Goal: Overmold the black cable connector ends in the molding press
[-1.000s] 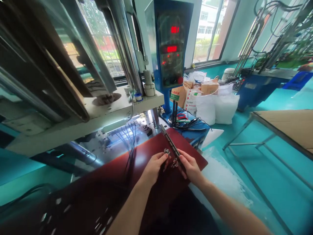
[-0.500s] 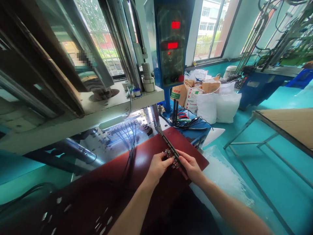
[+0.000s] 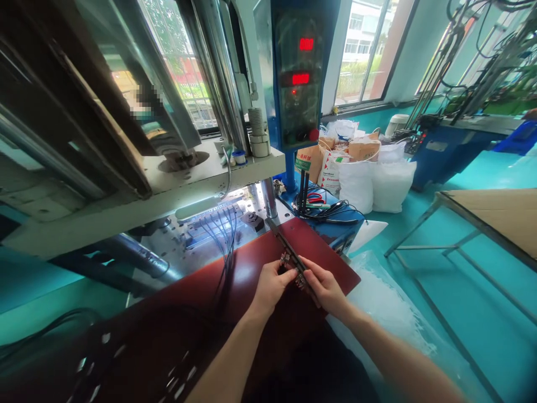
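Dark red board point(image 3: 331, 249) lies across the front of the press, seen from the single head view, and seems placed to give the hands a smooth surface to work over. Above it, the person's left hand point(image 3: 272, 288) and right hand point(image 3: 325, 289) hold a narrow dark bar point(image 3: 289, 256) between them, lifted slightly off the board. The left fingers curl in from one side and the right fingers press along the other, a narrow two-handed grip that appears to steady the bar. Small metal fittings point(image 3: 300, 282) sit on the bar by the fingers, partly hidden.

A bundle of black cables point(image 3: 224, 252) hangs from the press bed across the board; whether it joins the bar cannot be told. Behind it stand a steel guide column point(image 3: 269, 198) and a blue control panel point(image 3: 304, 73) with 2 red readouts. Further right are paper sacks point(image 3: 331, 170), 2 white plastic sacks point(image 3: 373, 187), and a metal-framed table point(image 3: 490, 215) with a cardboard top.
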### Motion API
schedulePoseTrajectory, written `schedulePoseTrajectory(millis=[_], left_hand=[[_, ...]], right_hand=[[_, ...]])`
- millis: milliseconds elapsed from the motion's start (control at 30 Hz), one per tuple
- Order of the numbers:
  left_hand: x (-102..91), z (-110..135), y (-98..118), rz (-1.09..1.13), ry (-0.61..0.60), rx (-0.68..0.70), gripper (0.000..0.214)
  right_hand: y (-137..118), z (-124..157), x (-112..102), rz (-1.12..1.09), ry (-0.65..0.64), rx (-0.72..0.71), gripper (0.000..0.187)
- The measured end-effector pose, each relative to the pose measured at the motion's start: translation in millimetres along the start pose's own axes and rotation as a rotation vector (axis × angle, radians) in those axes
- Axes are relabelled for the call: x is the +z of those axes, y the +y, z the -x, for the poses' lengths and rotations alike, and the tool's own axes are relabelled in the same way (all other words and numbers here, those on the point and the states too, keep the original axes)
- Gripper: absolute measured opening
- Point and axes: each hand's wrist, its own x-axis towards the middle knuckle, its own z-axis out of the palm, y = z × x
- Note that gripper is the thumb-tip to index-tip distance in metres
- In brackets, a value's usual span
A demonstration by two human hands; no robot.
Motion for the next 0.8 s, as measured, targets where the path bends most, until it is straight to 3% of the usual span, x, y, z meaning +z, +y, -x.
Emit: schedulePoseTrajectory(millis=[167, 367, 600, 800], left_hand=[[-3.7, 2, 4, 0.087, -0.012, 0.007, 0.028], [-6.0, -2, 1, 0.091, 0.152, 0.041, 0.027], [1.6, -1, 10, -0.003, 0.036, -0.058, 0.025], [4.8, 1, 20, 0.095, -0.026, -0.072, 0.029]], right_hand=[[2, -2, -2, -0.076, 0.0, 0.038, 0.053], [-1, -1, -3, -0.189, 0.073, 0.045, 0.053], [-3, 1, -4, -0.208, 0.058, 0.048, 0.053], [-6, 1, -5, -0.203, 0.03, 0.021, 0.053]])
